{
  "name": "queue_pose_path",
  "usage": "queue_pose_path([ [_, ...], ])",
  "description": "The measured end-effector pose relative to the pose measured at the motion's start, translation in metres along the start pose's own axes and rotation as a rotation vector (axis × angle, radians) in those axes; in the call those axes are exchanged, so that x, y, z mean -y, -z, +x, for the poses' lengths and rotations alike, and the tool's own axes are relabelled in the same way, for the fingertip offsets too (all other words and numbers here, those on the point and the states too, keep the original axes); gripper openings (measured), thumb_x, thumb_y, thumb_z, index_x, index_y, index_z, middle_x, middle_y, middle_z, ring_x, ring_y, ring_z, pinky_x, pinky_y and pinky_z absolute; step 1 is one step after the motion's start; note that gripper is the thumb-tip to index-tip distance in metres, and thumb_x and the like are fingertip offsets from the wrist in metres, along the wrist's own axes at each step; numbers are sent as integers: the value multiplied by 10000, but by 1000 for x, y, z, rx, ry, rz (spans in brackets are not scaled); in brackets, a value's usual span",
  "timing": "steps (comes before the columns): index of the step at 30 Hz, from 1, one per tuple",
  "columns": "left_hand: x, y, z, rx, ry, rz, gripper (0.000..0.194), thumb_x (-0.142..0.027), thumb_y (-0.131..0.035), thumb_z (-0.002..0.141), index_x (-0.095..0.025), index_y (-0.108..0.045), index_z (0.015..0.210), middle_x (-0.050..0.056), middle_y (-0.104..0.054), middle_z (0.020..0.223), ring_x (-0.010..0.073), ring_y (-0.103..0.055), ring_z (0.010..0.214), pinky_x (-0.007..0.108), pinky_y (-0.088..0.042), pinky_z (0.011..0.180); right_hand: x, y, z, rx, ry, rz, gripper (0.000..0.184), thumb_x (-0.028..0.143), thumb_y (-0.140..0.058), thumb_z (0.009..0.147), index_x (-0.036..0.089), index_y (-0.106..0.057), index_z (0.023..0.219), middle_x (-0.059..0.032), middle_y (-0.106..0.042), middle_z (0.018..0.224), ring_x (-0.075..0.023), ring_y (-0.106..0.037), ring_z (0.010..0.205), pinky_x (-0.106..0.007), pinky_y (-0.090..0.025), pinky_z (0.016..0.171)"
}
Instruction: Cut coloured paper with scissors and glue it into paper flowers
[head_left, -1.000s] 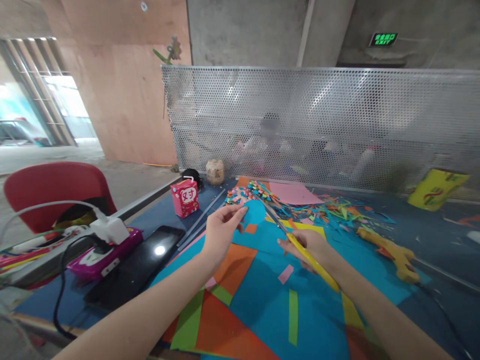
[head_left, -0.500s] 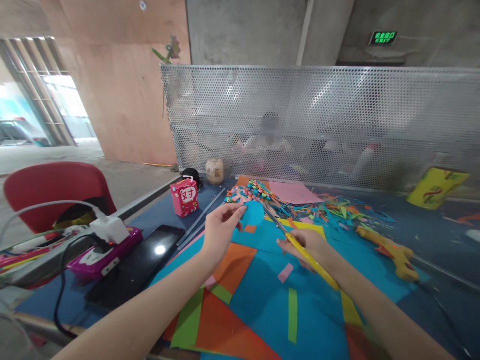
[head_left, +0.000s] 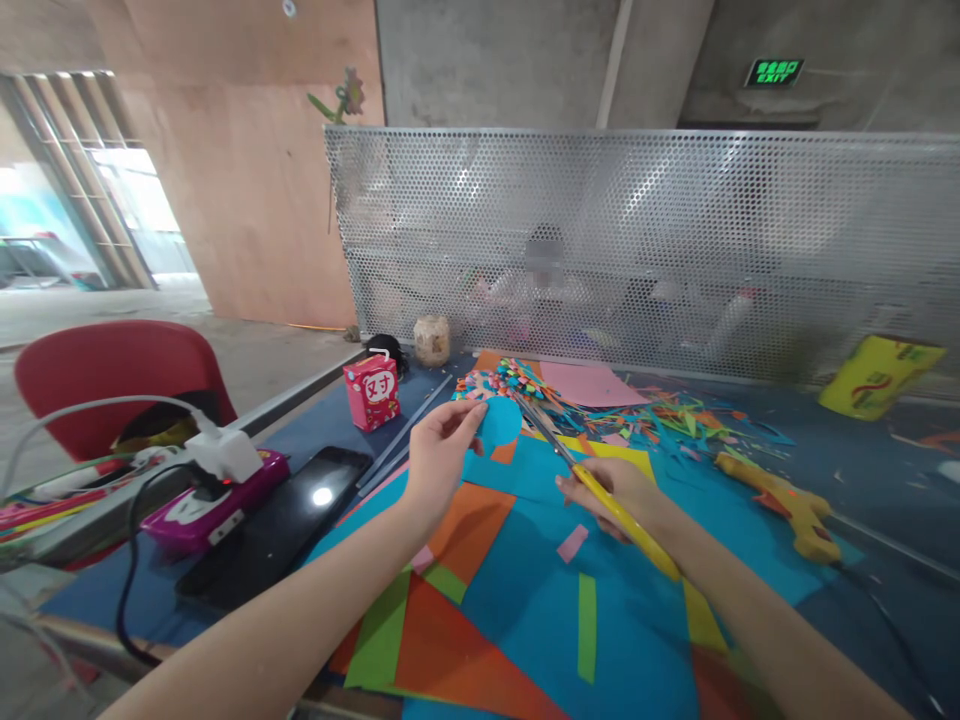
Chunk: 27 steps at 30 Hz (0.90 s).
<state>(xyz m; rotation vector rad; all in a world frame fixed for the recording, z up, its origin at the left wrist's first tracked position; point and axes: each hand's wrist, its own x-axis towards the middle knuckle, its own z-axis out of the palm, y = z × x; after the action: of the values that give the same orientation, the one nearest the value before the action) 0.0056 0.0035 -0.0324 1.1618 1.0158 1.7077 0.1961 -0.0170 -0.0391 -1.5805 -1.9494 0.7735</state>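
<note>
Between the thumb and fingers of my left hand [head_left: 444, 447] is a round blue paper disc [head_left: 501, 422], held up above the table. My right hand [head_left: 611, 497] is closed around yellow-handled scissors [head_left: 592, 487], whose blades point up and left, just right of the disc and apart from it. Under both hands lie large blue paper sheets [head_left: 540, 560], with orange paper [head_left: 480, 535] and green paper [head_left: 382, 630] on the left. A small pink scrap [head_left: 573, 542] and a green strip [head_left: 586, 625] rest on the blue paper.
Colourful paper pieces [head_left: 517, 378] are heaped behind the disc, with thin strips [head_left: 682, 425] to their right. A yellow glue gun [head_left: 787, 505] lies at right. At left are a black phone [head_left: 300, 520], a purple power strip [head_left: 210, 510] and a pink drink carton [head_left: 373, 393]. A perforated metal screen [head_left: 637, 230] stands behind.
My left hand has drawn the blue disc slightly left, away from the scissor blades, and turned it a little. My right hand and the scissors have barely moved.
</note>
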Motion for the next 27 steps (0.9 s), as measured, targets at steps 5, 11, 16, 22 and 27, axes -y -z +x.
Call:
queue_pose_path([
  [5,0,0,-1,17,-20,40,171,-303,-651,639,-144,-629,700,-30,-559,570,60,-467,424,207,-384,434,0,-2,0,33,38,-46,320,471,-471,740,182,-496,605,88,-316,355,-63,-337,297,-196,-241,314],
  [11,3,2,-1,29,-38,62,188,-329,-646,643,-152,-629,706,-29,-561,565,61,-470,429,207,-381,445,3,-1,-1,42,20,-19,338,496,-482,726,177,-520,623,90,-308,356,-64,-330,299,-202,-232,317],
  [16,2,2,-1,31,-38,78,182,-324,-639,653,-150,-624,707,-34,-550,561,55,-468,419,199,-375,438,2,-1,-1,43,8,-20,363,515,-475,724,169,-527,625,94,-298,356,-58,-322,301,-202,-228,324],
  [22,-1,0,-2,30,-29,75,177,-316,-640,655,-147,-621,706,-35,-544,566,52,-473,420,191,-373,430,2,0,0,29,24,-11,352,510,-481,720,169,-521,639,93,-307,367,-63,-338,304,-207,-236,329],
  [27,-2,-1,-3,15,-22,63,164,-300,-644,652,-143,-617,692,-38,-529,542,55,-469,416,192,-370,422,0,-1,0,29,33,-17,341,491,-461,737,170,-513,637,88,-319,375,-66,-344,308,-207,-246,327],
])
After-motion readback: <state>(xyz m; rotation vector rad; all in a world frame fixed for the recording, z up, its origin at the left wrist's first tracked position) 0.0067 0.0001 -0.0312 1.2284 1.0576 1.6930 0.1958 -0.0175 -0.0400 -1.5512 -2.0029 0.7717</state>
